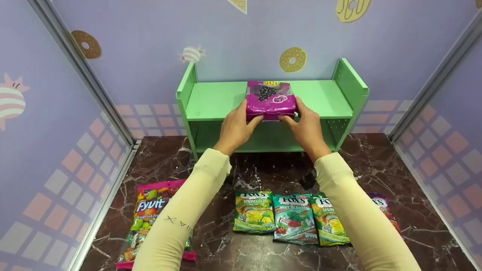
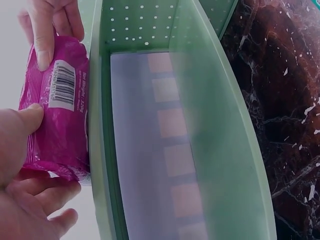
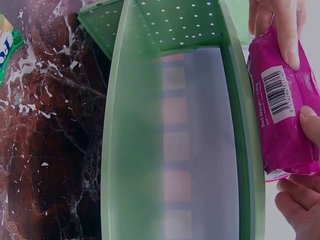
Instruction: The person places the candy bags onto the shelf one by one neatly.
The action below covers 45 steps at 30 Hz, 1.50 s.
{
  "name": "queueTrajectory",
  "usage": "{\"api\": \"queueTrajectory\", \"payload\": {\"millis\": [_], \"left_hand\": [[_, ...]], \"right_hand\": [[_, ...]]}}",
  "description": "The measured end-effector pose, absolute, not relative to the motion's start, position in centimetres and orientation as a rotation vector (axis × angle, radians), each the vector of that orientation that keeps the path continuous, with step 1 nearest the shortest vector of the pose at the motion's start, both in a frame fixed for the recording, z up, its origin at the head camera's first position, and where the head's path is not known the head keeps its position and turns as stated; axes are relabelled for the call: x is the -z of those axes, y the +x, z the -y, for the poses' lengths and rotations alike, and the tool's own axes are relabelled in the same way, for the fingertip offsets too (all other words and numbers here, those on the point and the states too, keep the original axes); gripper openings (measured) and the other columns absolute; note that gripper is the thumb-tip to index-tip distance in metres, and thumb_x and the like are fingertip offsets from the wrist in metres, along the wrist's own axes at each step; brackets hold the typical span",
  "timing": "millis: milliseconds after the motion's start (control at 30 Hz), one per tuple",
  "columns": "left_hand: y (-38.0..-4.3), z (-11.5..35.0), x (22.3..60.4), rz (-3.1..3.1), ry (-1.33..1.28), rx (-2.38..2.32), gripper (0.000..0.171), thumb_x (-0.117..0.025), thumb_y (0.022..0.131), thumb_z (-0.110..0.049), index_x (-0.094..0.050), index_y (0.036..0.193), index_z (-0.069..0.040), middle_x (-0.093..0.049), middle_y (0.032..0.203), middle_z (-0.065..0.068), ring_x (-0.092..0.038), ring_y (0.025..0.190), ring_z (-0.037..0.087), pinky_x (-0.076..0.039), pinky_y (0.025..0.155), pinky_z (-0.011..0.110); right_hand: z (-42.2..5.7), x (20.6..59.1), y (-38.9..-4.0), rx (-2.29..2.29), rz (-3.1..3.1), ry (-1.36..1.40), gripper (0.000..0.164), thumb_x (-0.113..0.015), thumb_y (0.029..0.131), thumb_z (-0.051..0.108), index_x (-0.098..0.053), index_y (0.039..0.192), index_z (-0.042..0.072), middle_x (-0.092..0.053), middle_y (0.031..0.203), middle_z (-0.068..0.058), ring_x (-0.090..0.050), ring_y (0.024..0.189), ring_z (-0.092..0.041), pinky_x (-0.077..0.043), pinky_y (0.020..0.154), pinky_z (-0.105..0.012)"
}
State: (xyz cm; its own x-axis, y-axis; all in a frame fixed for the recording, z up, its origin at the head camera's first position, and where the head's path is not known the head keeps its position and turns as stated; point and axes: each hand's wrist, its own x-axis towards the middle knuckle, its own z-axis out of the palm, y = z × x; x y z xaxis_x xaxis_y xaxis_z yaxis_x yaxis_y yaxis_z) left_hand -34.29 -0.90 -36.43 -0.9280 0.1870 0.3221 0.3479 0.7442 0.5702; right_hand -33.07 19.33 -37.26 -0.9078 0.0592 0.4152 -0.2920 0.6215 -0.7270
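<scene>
The head view showed the left hand (image 1: 236,130) and the right hand (image 1: 307,130) clamped on a purple packet (image 1: 269,99), one at each end. The thumbs pressed its near face and pointed in toward each other, while the other fingers wrapped round the ends. Both wrists were higher in the frame than the elbows, and the forearms, in pale yellow sleeves (image 1: 371,214), reached forward and drew closer together toward the packet.

The packet was at the front edge of the upper board of a green shelf (image 1: 214,99), about midway between its two end panels. The pictures did not settle whether its underside touched the board. In the left wrist view, a white barcode label (image 2: 62,85) lay between the two thumbs.

The shelf stood at the far edge of a dark marbled surface (image 1: 211,180). Near the surface's left edge lay a Fyvit bag (image 1: 145,216), partly behind the left sleeve. Toward the near edge, right of the middle, four Fox's packets (image 1: 295,222) lay in a row, the right sleeve covering parts of the last two.
</scene>
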Motion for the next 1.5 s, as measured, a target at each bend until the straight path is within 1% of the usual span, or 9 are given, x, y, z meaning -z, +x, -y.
{"api": "queueTrajectory", "payload": {"millis": [100, 333, 633, 867, 967, 1167, 1333, 1500], "left_hand": [[-34.4, 0.9, 36.4, 2.685, -0.421, 0.933, 0.059, -0.060, 0.092, -0.047, -0.044, 0.139, -0.015, -0.062, 0.128, 0.005, -0.059, 0.118, 0.023, -0.048, 0.100, 0.040], [-34.7, 0.7, 36.4, 2.664, -0.421, 0.921, 0.055, -0.061, 0.092, -0.046, -0.047, 0.136, -0.015, -0.061, 0.128, 0.003, -0.058, 0.119, 0.022, -0.047, 0.101, 0.039], [-35.0, 0.2, 36.4, 2.683, -0.413, 0.945, 0.060, -0.061, 0.093, -0.045, -0.044, 0.141, -0.013, -0.061, 0.131, 0.006, -0.057, 0.122, 0.025, -0.046, 0.103, 0.042], [-35.1, -0.2, 36.3, 2.720, -0.391, 0.942, 0.064, -0.059, 0.093, -0.046, -0.040, 0.144, -0.013, -0.059, 0.134, 0.007, -0.057, 0.124, 0.024, -0.046, 0.103, 0.041], [-35.1, -0.5, 36.3, 2.732, -0.393, 0.936, 0.063, -0.058, 0.094, -0.046, -0.039, 0.144, -0.013, -0.060, 0.133, 0.007, -0.057, 0.123, 0.025, -0.046, 0.103, 0.041], [-35.2, -1.1, 36.3, 2.734, -0.420, 0.919, 0.055, -0.056, 0.095, -0.045, -0.043, 0.138, -0.013, -0.063, 0.125, 0.008, -0.061, 0.115, 0.025, -0.049, 0.098, 0.041], [-35.3, -1.5, 36.3, 2.742, -0.412, 0.907, 0.058, -0.055, 0.096, -0.044, -0.040, 0.142, -0.012, -0.063, 0.127, 0.008, -0.060, 0.116, 0.024, -0.049, 0.099, 0.040], [-35.4, -1.9, 36.4, 2.729, -0.434, 0.897, 0.058, -0.056, 0.096, -0.043, -0.041, 0.141, -0.010, -0.064, 0.124, 0.010, -0.062, 0.114, 0.025, -0.050, 0.096, 0.041]], "right_hand": [[-19.3, 37.2, -33.2, -1.193, 2.457, 0.171, 0.069, -0.072, 0.086, 0.030, -0.043, 0.146, 0.014, -0.056, 0.139, -0.011, -0.053, 0.130, -0.023, -0.046, 0.105, -0.037], [-19.3, 37.3, -33.6, -1.139, 2.488, 0.134, 0.070, -0.070, 0.087, 0.032, -0.041, 0.148, 0.015, -0.057, 0.139, -0.011, -0.052, 0.131, -0.024, -0.042, 0.109, -0.038], [-19.5, 37.3, -33.8, -1.093, 2.501, 0.117, 0.070, -0.069, 0.088, 0.032, -0.039, 0.149, 0.013, -0.058, 0.137, -0.013, -0.052, 0.131, -0.026, -0.041, 0.110, -0.040], [-19.8, 37.3, -33.8, -1.073, 2.501, 0.109, 0.070, -0.068, 0.089, 0.031, -0.038, 0.149, 0.010, -0.057, 0.138, -0.015, -0.052, 0.130, -0.027, -0.040, 0.111, -0.041], [-20.0, 37.5, -33.9, -1.070, 2.501, 0.110, 0.070, -0.068, 0.089, 0.030, -0.038, 0.149, 0.010, -0.057, 0.138, -0.014, -0.052, 0.131, -0.027, -0.039, 0.111, -0.041], [-20.5, 37.6, -34.0, -1.074, 2.502, 0.086, 0.070, -0.067, 0.090, 0.030, -0.037, 0.150, 0.010, -0.056, 0.138, -0.015, -0.051, 0.131, -0.028, -0.038, 0.112, -0.041], [-20.8, 37.6, -34.0, -1.076, 2.512, 0.069, 0.072, -0.066, 0.091, 0.030, -0.033, 0.151, 0.010, -0.054, 0.141, -0.016, -0.048, 0.134, -0.030, -0.036, 0.114, -0.042], [-21.0, 37.8, -33.9, -1.061, 2.514, 0.052, 0.073, -0.066, 0.092, 0.030, -0.031, 0.152, 0.009, -0.051, 0.144, -0.016, -0.046, 0.136, -0.030, -0.035, 0.114, -0.042]]}}
